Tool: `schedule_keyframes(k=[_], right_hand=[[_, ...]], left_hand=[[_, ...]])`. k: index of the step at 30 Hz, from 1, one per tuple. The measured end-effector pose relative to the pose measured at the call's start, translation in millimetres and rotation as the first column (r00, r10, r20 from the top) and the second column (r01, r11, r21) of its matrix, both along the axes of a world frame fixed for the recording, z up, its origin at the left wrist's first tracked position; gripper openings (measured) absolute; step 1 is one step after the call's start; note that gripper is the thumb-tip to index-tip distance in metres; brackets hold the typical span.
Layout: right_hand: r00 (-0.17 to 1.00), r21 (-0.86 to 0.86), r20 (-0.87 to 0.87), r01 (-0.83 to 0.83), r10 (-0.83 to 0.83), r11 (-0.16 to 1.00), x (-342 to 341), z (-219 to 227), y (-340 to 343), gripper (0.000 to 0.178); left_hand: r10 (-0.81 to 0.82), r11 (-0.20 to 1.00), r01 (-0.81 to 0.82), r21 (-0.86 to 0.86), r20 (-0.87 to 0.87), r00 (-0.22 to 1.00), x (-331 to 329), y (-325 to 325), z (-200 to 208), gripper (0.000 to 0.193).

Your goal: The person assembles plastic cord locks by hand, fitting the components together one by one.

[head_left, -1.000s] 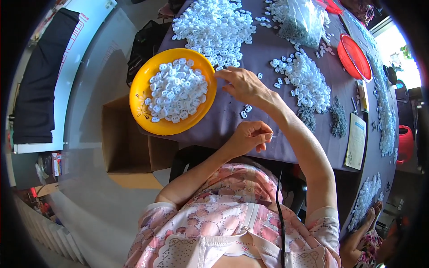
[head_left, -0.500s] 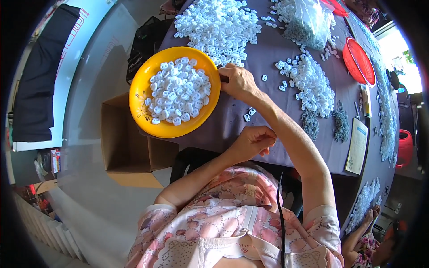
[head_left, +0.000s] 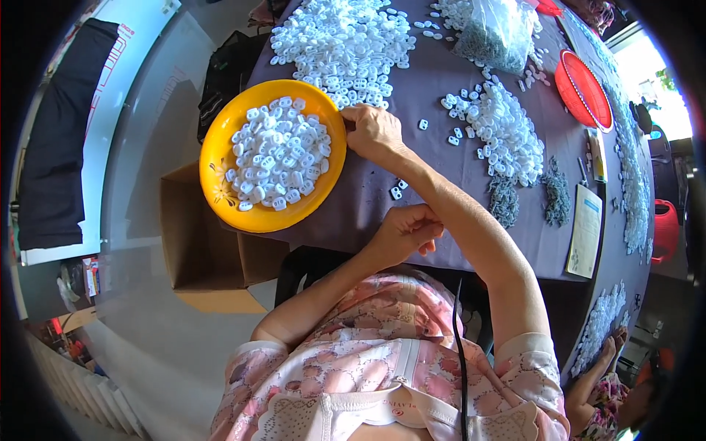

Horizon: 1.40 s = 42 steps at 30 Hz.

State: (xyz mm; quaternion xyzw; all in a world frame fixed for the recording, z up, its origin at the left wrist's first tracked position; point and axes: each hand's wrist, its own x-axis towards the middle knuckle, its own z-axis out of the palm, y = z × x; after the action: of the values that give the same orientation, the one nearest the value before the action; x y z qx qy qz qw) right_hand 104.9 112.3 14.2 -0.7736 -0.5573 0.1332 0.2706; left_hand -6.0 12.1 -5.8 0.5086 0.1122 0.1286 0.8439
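My right hand is closed at the right rim of a yellow bowl with a flower pattern. Small white plastic pieces with two holes, like cord locks, are heaped in the bowl. The bowl juts past the table's left corner, partly above an open cardboard box. Close to my body, my left hand is held beside my right forearm with its fingers curled. What they hold, if anything, is hidden. A few loose white pieces lie on the table just above it.
A large heap of white pieces covers the far left of the dark tablecloth. A smaller pile, bundles of grey cord, a clear bag and a red basket are farther right. The cardboard box stands below left. Another person sits lower right.
The whole view has shifted slightly, so the bowl, table and piles appear a little farther left. My right hand stays at the bowl's rim, and my left hand remains curled.
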Motion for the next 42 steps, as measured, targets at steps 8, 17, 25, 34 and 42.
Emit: schedule_keyframes(k=[8, 17, 25, 34, 42], right_hand=[[0.965, 0.19, -0.078, -0.23, 0.249, 0.954, 27, 5, -24, 0.021], [0.982, 0.074, -0.16, 0.112, -0.099, 0.991, 60, 32, -162, 0.019], [0.969, 0.097, -0.176, 0.194, -0.175, 0.976, 49, 33, -209, 0.031], [0.985, 0.137, 0.015, 0.167, -0.17, 0.977, 45, 16, -201, 0.018], [0.926, 0.217, -0.28, 0.319, -0.254, 0.923, 35, 22, -207, 0.01]], left_hand=[[0.002, 0.999, 0.0, 0.044, -0.037, 0.999, 2, -3, 2, 0.01], [0.125, 0.991, -0.12, 0.059, -0.076, 0.989, -1, -1, 10, 0.009], [0.287, 0.956, -0.278, 0.09, -0.122, 0.95, 11, -6, 10, 0.013], [0.267, 0.964, -0.258, 0.068, -0.193, 0.944, 13, -6, 15, 0.014], [0.27, 0.963, -0.268, 0.037, -0.171, 0.947, 12, -4, 13, 0.013]])
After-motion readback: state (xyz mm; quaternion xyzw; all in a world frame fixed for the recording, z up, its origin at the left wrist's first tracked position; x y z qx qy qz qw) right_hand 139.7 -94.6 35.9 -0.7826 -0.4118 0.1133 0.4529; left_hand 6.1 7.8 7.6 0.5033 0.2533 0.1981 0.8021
